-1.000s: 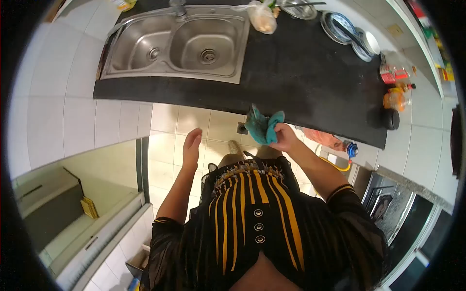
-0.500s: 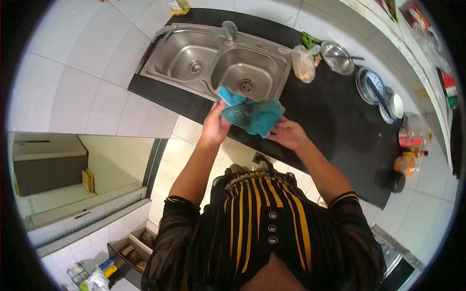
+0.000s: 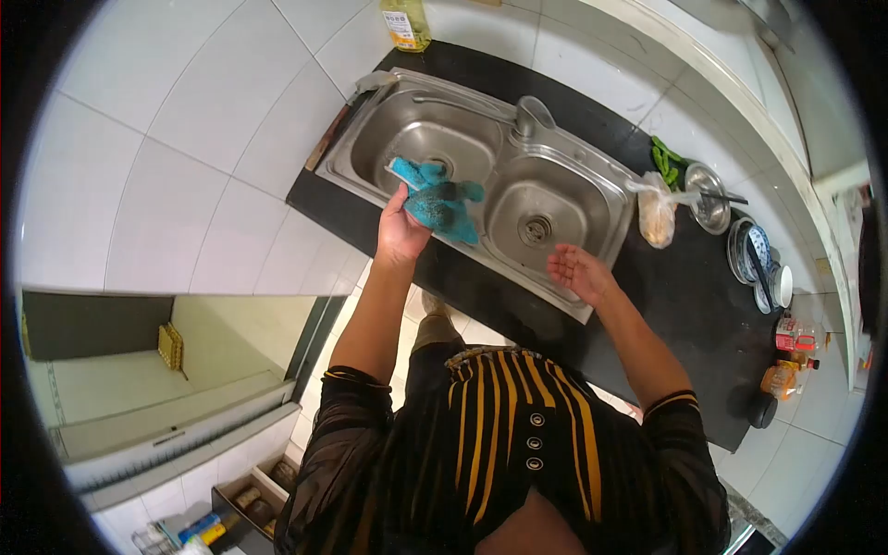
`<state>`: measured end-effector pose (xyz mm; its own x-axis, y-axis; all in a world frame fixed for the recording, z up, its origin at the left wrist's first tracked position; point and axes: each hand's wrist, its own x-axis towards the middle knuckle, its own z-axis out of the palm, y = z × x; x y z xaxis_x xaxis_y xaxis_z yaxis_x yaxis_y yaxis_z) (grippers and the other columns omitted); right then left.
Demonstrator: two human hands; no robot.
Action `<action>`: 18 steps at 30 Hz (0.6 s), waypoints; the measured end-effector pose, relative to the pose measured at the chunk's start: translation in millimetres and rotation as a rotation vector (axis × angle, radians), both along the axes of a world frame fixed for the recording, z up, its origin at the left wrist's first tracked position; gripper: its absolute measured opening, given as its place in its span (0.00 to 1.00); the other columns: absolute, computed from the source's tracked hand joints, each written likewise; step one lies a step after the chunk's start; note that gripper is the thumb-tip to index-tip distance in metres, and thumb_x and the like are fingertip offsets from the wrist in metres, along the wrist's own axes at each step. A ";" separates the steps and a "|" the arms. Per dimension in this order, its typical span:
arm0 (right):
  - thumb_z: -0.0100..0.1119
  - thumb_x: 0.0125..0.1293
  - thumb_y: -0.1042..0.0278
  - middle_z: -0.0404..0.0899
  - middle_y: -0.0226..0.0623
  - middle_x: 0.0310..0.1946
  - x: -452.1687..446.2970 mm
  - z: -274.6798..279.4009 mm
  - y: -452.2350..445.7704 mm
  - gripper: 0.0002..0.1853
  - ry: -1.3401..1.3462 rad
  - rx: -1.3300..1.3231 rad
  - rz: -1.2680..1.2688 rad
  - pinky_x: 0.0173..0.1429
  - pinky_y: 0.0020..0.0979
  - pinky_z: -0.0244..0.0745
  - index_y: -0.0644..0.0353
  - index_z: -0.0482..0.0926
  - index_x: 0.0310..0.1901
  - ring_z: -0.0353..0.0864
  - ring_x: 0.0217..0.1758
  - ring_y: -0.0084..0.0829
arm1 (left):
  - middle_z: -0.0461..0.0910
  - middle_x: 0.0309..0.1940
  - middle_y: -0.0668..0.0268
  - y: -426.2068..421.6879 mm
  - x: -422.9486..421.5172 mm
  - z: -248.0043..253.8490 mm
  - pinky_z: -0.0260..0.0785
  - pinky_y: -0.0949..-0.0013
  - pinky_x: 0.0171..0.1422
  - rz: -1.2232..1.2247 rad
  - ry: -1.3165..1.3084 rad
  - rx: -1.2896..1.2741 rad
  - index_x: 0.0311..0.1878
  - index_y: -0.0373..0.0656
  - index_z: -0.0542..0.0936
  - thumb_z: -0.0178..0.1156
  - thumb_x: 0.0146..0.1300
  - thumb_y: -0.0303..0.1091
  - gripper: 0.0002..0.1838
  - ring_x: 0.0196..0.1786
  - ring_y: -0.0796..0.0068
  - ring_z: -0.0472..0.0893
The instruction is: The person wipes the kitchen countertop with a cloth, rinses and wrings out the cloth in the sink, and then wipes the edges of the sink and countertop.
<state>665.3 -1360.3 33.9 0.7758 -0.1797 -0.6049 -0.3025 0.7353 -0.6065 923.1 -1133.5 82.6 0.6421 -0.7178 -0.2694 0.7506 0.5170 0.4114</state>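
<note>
A teal cloth (image 3: 442, 205) with dark, dirty-looking patches hangs from my left hand (image 3: 401, 231). The fingers close on its left side, and the rest of it droops over the front of the left basin (image 3: 384, 134) and the divider. My right hand (image 3: 577, 272) is apart from the cloth, over the front edge of the right basin (image 3: 592, 217). Its fingers are slightly curled and apart, with nothing in them. Behind both basins the faucet (image 3: 534, 117) rises from the steel sink's back rim.
A tied plastic bag (image 3: 658, 217), green peppers (image 3: 665, 159) and a metal bowl (image 3: 709, 199) stand right of the sink. Stacked dishes (image 3: 747, 252) and bottles (image 3: 795, 335) line the right wall. A yellow bottle (image 3: 405, 26) stands behind the sink's left end.
My right hand has let go of the cloth and moved right. My left hand keeps the cloth, now nearer the left basin. The view has shifted, and I stand closer to the sink.
</note>
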 end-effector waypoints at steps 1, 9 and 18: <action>0.52 0.61 0.66 0.75 0.39 0.43 11.3 -6.3 2.0 0.17 0.009 -0.007 -0.007 0.53 0.35 0.71 0.59 0.69 0.51 0.75 0.46 0.33 | 0.75 0.52 0.57 0.0 17.6 -0.7 0.59 0.56 0.62 0.007 -0.004 0.019 0.55 0.37 0.69 0.43 0.67 0.43 0.21 0.55 0.59 0.73; 0.52 0.60 0.66 0.77 0.36 0.39 99.4 -0.6 28.2 0.14 0.077 -0.018 -0.170 0.48 0.32 0.72 0.59 0.72 0.48 0.76 0.41 0.30 | 0.73 0.54 0.56 0.3 143.2 -3.4 0.56 0.55 0.65 -0.002 0.149 0.173 0.55 0.38 0.69 0.42 0.67 0.41 0.20 0.58 0.57 0.70; 0.50 0.61 0.68 0.78 0.33 0.38 182.1 39.4 -13.7 0.12 0.067 -0.393 0.110 0.48 0.29 0.71 0.58 0.74 0.45 0.77 0.40 0.28 | 0.73 0.53 0.61 18.8 193.1 -33.4 0.52 0.55 0.65 0.107 0.124 0.205 0.53 0.41 0.69 0.42 0.68 0.38 0.16 0.57 0.61 0.69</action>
<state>847.3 -1374.0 73.4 0.7646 -0.3255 -0.5562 -0.4142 0.4130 -0.8111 1116.2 -1114.7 49.2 0.6645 -0.5695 -0.4839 0.7472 0.5116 0.4242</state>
